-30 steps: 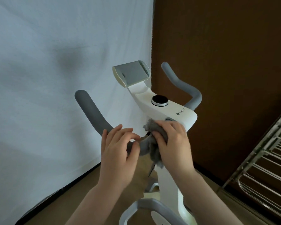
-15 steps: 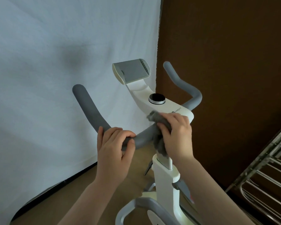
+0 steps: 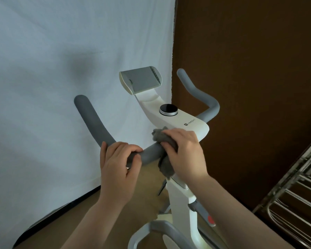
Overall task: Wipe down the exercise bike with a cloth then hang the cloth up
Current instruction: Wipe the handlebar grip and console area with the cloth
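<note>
A white exercise bike stands in front of me, with grey foam handlebars, a round black knob and a grey tablet holder on top. My left hand is wrapped around the left handlebar near its bend. My right hand presses a grey cloth against the handlebar where it meets the white console. Part of the cloth hangs down below my fingers. The right handlebar is untouched.
A white sheet hangs behind the bike on the left, and a dark brown wall fills the right. A metal drying rack stands at the lower right. The floor is tan.
My left hand has closed around the left handlebar. My right hand with the cloth has slid from the stem under the console up onto the handlebar joint.
</note>
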`<state>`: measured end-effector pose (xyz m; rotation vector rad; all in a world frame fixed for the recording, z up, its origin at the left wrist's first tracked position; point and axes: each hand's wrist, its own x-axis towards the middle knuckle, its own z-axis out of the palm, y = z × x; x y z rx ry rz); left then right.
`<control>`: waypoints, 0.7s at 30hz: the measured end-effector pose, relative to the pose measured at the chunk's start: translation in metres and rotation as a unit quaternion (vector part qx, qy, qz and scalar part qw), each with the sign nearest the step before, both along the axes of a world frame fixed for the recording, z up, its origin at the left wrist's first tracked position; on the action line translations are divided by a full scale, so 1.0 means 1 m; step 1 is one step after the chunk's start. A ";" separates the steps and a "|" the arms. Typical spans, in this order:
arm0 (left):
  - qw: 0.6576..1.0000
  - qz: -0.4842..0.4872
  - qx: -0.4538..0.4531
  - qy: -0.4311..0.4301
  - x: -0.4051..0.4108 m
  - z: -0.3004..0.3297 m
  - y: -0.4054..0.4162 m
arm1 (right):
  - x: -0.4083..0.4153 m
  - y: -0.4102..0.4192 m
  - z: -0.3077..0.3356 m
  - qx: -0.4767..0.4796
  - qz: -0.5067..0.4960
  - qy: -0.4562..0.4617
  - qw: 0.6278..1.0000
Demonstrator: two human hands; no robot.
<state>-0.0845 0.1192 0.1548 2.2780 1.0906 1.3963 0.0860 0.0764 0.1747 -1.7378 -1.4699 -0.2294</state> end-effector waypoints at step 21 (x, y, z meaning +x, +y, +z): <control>0.995 -0.068 0.008 0.078 -0.025 0.001 0.013 | -0.067 0.002 -0.009 0.078 -0.097 0.108 0.986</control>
